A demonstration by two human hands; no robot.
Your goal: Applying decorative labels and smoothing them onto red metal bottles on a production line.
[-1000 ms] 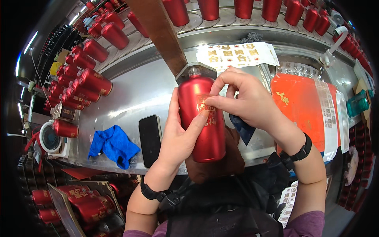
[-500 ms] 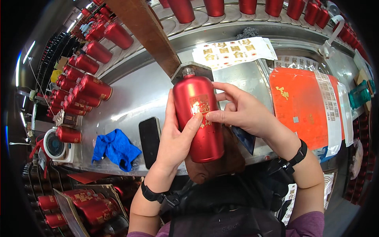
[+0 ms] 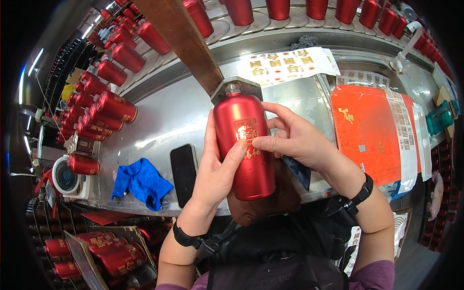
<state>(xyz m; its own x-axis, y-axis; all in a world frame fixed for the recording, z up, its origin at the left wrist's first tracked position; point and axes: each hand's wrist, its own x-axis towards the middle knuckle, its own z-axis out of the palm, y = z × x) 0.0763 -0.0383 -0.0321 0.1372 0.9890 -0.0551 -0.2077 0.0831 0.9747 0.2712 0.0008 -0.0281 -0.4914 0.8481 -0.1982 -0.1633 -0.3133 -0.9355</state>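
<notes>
A glossy red bottle (image 3: 245,179) with a clear neck (image 3: 232,88) lies tilted in front of me, its neck pointing away. Gold characters and a small gold label (image 3: 245,129) mark its front, and a few drops show lower down. Wrapped round its left side is my left hand (image 3: 217,164), thumb on the front below the label. My right hand (image 3: 295,137) rests against the right side, fingers curled, thumb tip pressed at the label's lower edge. Under the bottle are a brown padded support (image 3: 270,210) and a metal bracket (image 3: 249,86) at the neck.
A wooden post (image 3: 186,43) rises behind the bracket. Left on the metal bench (image 3: 130,116) lie a blue cloth (image 3: 142,183) and a phone (image 3: 183,174). Label sheets (image 3: 285,65) and an orange folder (image 3: 367,130) lie right. Red bottles line a conveyor (image 3: 256,21) behind.
Bottles on the conveyor have shifted to the right. My hands keep nearly the same hold on the red bottle, with only a slight shift of the right thumb and the view.
</notes>
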